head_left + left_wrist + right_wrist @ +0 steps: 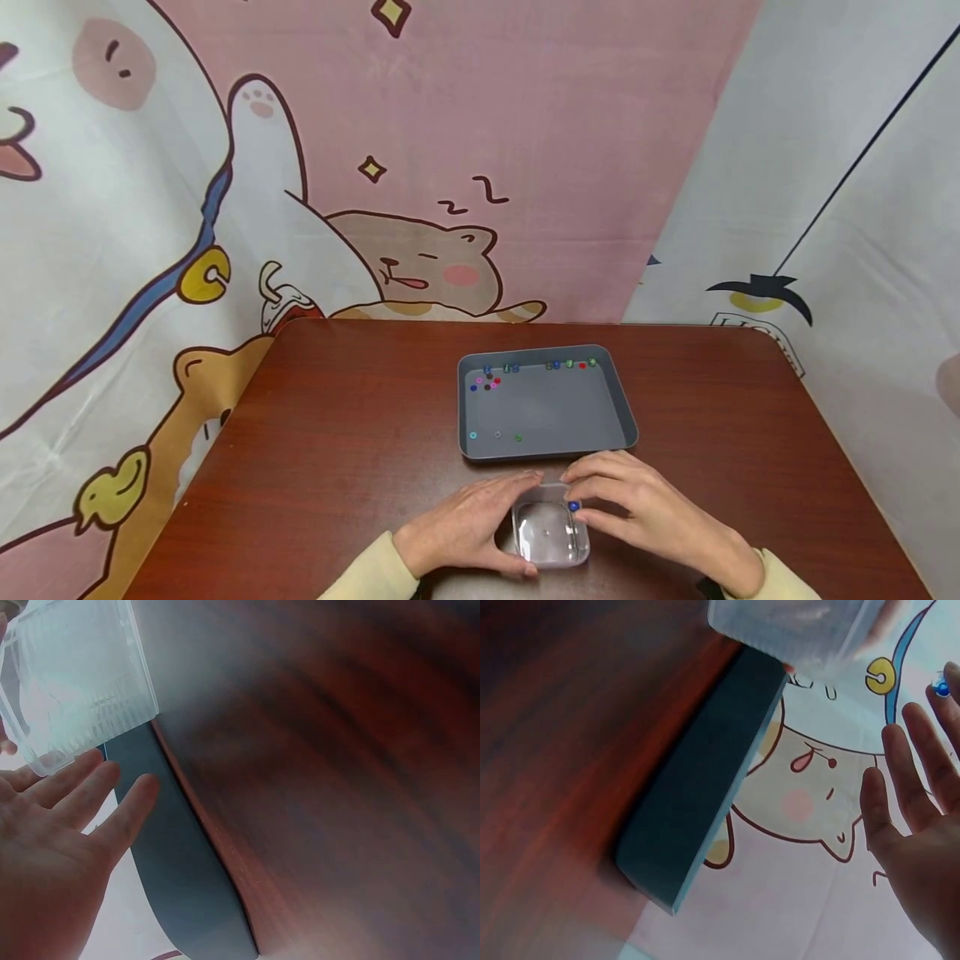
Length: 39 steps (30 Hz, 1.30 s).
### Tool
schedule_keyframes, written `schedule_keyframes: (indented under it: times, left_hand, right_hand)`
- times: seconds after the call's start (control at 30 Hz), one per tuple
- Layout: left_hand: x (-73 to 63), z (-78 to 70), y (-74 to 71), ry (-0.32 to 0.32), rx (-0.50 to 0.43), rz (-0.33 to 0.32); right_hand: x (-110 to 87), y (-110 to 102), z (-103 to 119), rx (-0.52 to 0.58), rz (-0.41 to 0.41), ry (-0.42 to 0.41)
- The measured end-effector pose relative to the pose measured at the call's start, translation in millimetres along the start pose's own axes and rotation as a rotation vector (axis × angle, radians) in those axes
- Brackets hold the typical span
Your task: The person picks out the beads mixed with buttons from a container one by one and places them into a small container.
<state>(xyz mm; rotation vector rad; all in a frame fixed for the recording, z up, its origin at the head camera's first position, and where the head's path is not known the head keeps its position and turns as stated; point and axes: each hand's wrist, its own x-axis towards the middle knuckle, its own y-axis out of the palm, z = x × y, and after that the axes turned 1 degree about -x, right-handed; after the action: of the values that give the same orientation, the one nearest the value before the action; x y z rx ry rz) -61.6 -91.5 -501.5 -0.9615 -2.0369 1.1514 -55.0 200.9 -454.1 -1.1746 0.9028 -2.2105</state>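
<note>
A clear plastic box [546,535] with an open top stands on the table in front of me. My left hand [472,521] holds it from the left, thumb at the near corner and index finger at the far one. In the left wrist view, the other fingers [127,814] stretch out beside the box's wall. My right hand [645,504] pinches a small blue marble [573,506] between thumb and index finger, over the box's right rim. The same marble shows at the fingertips in the right wrist view, where the remaining fingers [907,761] are spread.
Just beyond the box lies a shallow grey tray [555,412]. Several marbles [570,363] line its far edge, several small coloured beads [487,382] cluster at its far left, and a few rest near its front. A cartoon-printed cloth [562,167] hangs behind the brown table [360,433].
</note>
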Motion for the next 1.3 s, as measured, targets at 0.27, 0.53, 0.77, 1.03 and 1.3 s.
schedule_keyframes:
  times: [0.27, 0.53, 0.77, 1.03, 1.3]
  left_hand:
    - [-0.8, 0.6, 0.2, 0.0, -0.005, 0.008]
    - [-1.3, 0.2, 0.4, -0.005, -0.002, 0.009]
    - [-1.1, -0.2, -0.4, -0.012, -0.018, 0.018]
    - [-1.3, -0.8, -0.6, -0.001, -0.017, 0.01]
    - [-2.0, -3.2, -0.5, -0.034, -0.025, 0.022]
  right_hand:
    - [-9.5, 13.4, 0.9, -0.034, 0.051, -0.029]
    - [-14.6, 19.5, -0.2, -0.039, 0.077, -0.043]
    - [-14.8, 22.9, -0.4, -0.075, 0.087, -0.045]
    - [-14.6, 27.3, -1.8, -0.118, 0.088, -0.059]
    - [-15.6, 25.2, -1.6, -0.074, 0.074, -0.031]
